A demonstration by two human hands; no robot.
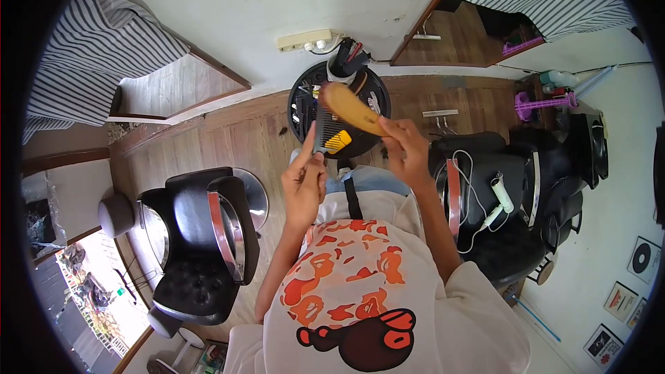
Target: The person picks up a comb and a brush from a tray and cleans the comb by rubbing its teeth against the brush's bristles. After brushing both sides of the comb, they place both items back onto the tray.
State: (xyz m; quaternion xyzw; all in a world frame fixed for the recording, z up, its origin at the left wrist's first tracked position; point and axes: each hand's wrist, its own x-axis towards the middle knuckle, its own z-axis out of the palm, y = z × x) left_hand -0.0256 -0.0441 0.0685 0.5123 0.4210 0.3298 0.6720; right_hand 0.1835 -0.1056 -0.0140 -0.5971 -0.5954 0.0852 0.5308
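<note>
My left hand (303,190) is closed on a dark grey comb (320,133), which points up with its teeth to the right. My right hand (407,151) grips one end of a curved wooden brush (352,109). The brush's smooth yellow-brown back faces me, and its far end lies over the comb's upper part; its bristles cannot be made out clearly. A yellow toothed piece (338,142) shows just right of the comb. Both tools are above a round black tray (299,91) holding several small tools.
A container of dark tools (346,62) stands at the tray's back, below a power strip (305,40). Black salon chairs flank me, one on the left (190,218); a white hair dryer (501,195) rests on the right one. Mirrors (183,86) lean against the wall.
</note>
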